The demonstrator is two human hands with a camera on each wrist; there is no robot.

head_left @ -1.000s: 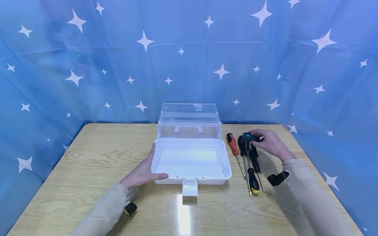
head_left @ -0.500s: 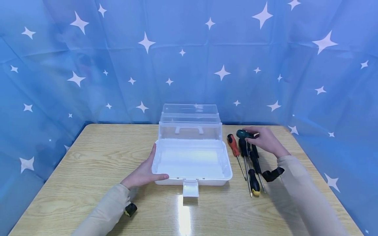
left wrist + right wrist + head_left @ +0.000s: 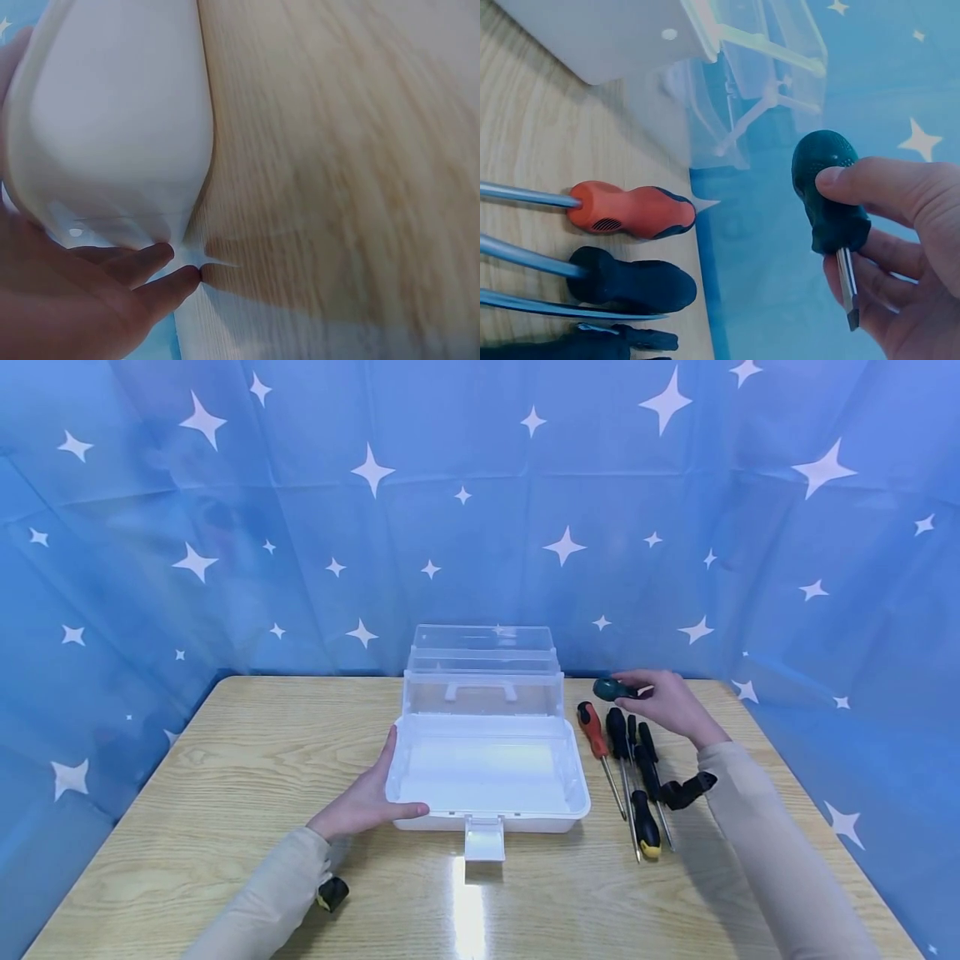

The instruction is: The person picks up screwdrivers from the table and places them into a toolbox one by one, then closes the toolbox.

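A white plastic toolbox (image 3: 486,768) stands on the table with its see-through lid (image 3: 482,668) raised at the back. My left hand (image 3: 367,797) rests on its near left corner, thumb along the front rim and fingers extended against the left side. Between thumb and fingers, my right hand (image 3: 671,703) holds a stubby green flathead screwdriver (image 3: 825,184) by its handle. Its short metal blade points down in the right wrist view. Below that hand lie several longer screwdrivers: a red-handled one (image 3: 591,728), black-handled ones (image 3: 617,732) and a black-and-yellow one (image 3: 645,827).
The toolbox's latch flap (image 3: 483,839) hangs out over its front edge. The wooden table (image 3: 247,760) ends at the back against a blue star-patterned cloth (image 3: 480,543). A black wrist camera (image 3: 688,791) overlaps the screwdrivers in the head view.
My right hand has lifted the stubby green screwdriver up and to the left, away from the other screwdrivers. My left hand has kept its place on the toolbox.
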